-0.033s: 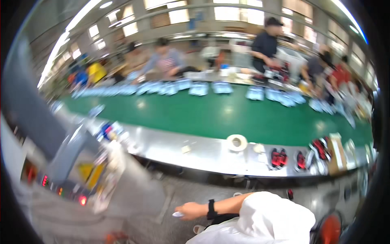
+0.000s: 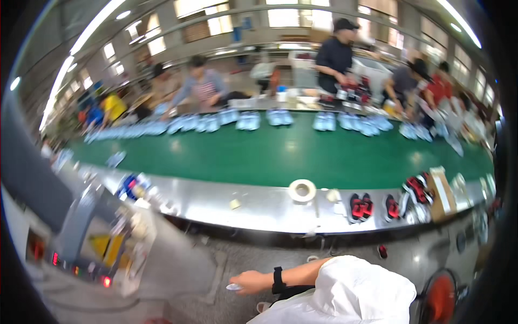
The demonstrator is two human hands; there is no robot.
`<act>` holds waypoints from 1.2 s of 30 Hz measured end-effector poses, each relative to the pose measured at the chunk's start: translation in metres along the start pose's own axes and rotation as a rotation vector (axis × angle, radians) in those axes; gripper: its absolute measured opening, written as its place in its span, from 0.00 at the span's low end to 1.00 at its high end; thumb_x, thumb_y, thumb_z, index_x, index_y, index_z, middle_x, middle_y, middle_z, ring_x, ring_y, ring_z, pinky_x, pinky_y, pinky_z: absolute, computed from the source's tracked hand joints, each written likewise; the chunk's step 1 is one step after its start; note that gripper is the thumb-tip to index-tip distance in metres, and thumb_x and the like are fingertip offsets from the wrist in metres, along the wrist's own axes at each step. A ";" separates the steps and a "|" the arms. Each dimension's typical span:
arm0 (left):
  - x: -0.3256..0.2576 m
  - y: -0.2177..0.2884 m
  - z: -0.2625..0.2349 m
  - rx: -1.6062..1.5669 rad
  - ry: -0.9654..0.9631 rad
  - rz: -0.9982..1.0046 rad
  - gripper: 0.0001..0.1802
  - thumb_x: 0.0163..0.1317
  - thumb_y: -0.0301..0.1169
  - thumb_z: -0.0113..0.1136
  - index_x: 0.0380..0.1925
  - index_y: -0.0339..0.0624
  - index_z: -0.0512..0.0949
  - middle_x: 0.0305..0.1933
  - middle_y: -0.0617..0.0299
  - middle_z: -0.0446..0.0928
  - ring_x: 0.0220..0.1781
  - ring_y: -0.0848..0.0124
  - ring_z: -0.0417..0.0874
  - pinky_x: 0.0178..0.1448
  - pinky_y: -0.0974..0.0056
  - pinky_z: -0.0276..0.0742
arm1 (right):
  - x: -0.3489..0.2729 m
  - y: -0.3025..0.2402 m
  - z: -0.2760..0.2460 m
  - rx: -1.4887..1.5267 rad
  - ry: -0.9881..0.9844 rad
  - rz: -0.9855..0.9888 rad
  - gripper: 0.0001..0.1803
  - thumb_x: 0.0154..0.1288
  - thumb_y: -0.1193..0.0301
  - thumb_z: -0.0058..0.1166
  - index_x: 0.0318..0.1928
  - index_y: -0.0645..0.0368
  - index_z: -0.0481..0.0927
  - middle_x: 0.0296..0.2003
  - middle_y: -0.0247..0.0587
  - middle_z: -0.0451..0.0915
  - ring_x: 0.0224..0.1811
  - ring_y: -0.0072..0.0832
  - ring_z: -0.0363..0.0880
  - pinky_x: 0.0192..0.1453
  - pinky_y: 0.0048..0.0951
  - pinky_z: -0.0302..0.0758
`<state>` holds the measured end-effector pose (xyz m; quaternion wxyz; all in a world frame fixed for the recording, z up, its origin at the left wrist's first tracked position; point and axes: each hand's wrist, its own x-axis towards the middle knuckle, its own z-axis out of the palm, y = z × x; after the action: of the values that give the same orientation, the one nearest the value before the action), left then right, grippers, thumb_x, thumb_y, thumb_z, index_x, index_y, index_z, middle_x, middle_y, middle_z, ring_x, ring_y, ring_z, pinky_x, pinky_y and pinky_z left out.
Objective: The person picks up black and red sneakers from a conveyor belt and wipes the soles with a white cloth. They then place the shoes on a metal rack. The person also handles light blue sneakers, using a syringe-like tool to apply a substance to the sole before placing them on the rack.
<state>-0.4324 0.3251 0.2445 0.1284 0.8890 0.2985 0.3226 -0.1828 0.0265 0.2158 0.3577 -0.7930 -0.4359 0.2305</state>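
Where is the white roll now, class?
The white roll lies on the metal ledge, right of centre in the head view, left of the red and black shoes.

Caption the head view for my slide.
Right hand holding a small white object, pale blue shoes along the far edge of a green conveyor belt.

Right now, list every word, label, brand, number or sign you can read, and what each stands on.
No text can be read.
Red lit display on the grey machine: too small and blurred.
Yellow angular panel on that machine: any lettering too blurred.
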 end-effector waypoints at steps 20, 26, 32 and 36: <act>-0.099 0.445 0.222 -0.416 -1.237 0.781 0.25 0.57 0.49 0.53 0.44 0.39 0.77 0.44 0.46 0.77 0.42 0.53 0.79 0.46 0.53 0.76 | -0.528 0.184 -0.106 0.032 1.513 1.381 0.18 0.53 0.64 0.56 0.44 0.59 0.75 0.39 0.53 0.79 0.42 0.49 0.78 0.46 0.45 0.73; -0.102 0.506 0.237 -0.459 -1.269 0.902 0.26 0.58 0.49 0.52 0.44 0.38 0.77 0.43 0.45 0.77 0.41 0.52 0.79 0.45 0.53 0.76 | -0.602 0.203 -0.061 0.088 1.436 1.696 0.18 0.51 0.63 0.57 0.41 0.60 0.74 0.40 0.54 0.78 0.43 0.52 0.77 0.47 0.47 0.73; -0.092 0.589 0.256 -0.605 -1.227 1.052 0.27 0.59 0.49 0.50 0.43 0.36 0.78 0.43 0.44 0.77 0.40 0.52 0.79 0.44 0.54 0.76 | -0.609 0.229 -0.032 0.167 1.495 1.760 0.21 0.52 0.63 0.58 0.44 0.61 0.74 0.42 0.54 0.77 0.45 0.51 0.77 0.49 0.47 0.73; -0.084 0.644 0.260 -0.748 -1.158 1.150 0.27 0.59 0.50 0.50 0.43 0.35 0.78 0.42 0.43 0.77 0.39 0.51 0.79 0.43 0.54 0.76 | -0.591 0.220 -0.025 0.274 1.637 1.673 0.19 0.53 0.63 0.57 0.43 0.60 0.75 0.41 0.53 0.77 0.44 0.50 0.77 0.48 0.46 0.73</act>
<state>-0.0266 -0.2438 0.2765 0.3588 0.8245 -0.4291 -0.0858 -0.3535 -0.5694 0.0942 0.3507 -0.6987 0.6078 -0.1393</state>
